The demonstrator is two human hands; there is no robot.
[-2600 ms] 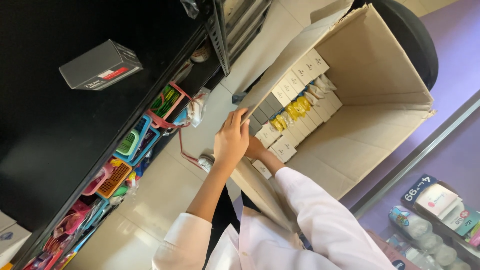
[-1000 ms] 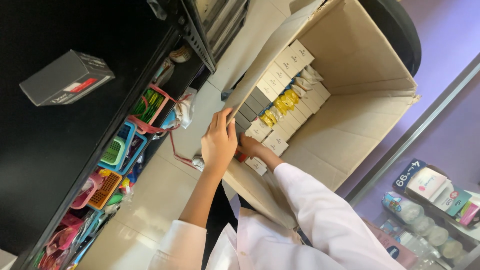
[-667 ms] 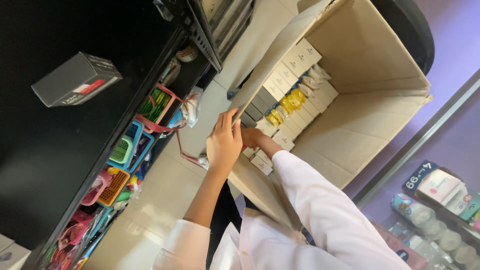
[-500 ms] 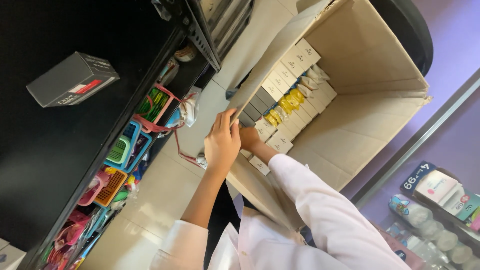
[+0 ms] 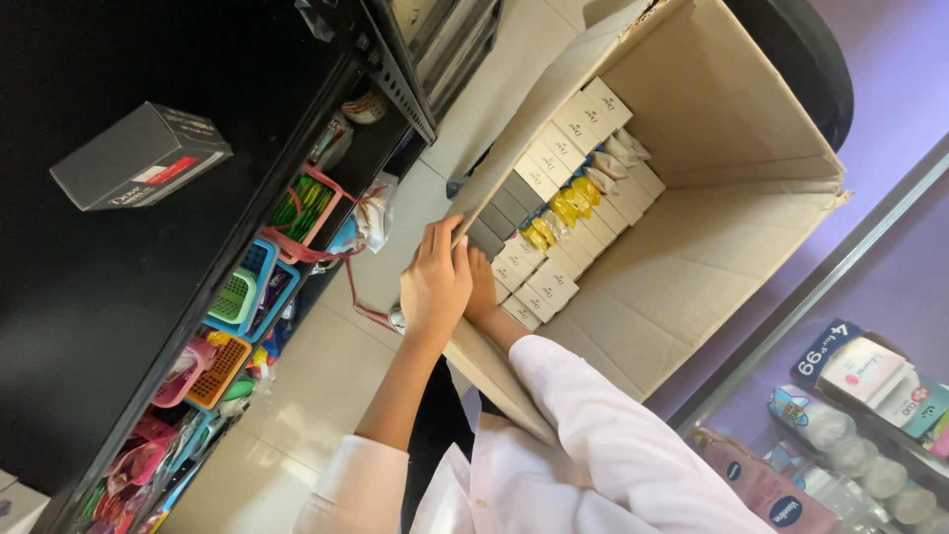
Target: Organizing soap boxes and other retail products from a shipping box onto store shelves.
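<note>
A large open cardboard box (image 5: 712, 267) stands on the floor, its bottom lined with rows of small white cartons (image 5: 568, 133), grey cartons (image 5: 499, 213) and yellow packets (image 5: 568, 208). My left hand (image 5: 435, 282) lies over the box's near wall, fingers curled on its top edge. My right hand (image 5: 481, 292), in a white sleeve, reaches inside just behind that wall, down at the small white cartons in the corner. The left hand hides its fingers, so I cannot see whether it grips one.
A black counter on the left carries a grey carton (image 5: 138, 158). Under it, coloured plastic baskets (image 5: 237, 297) hold small goods. Pale floor tiles (image 5: 326, 376) run between counter and box. A glass-edged shelf of bottles and packs (image 5: 850, 396) is at lower right.
Both hands stay at the box's near wall. The right hand has slid a little further in behind the left hand. The view has shifted slightly.
</note>
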